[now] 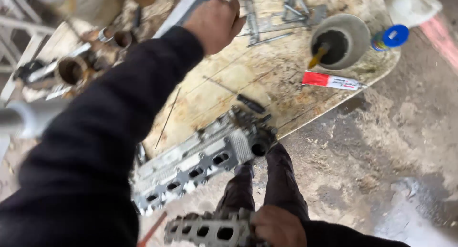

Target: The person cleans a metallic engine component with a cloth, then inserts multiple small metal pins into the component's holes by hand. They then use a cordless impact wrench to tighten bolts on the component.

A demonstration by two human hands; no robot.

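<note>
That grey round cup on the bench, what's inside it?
Inside the grey cup, a yellow-handled tool leans against the rim. The rest of the interior is dark, so anything below the tool's handle is hidden.

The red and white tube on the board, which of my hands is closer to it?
Left. The left hand is up over the board's far side, across from the tube. The right hand is off the board, down low, holding a metal part.
</note>
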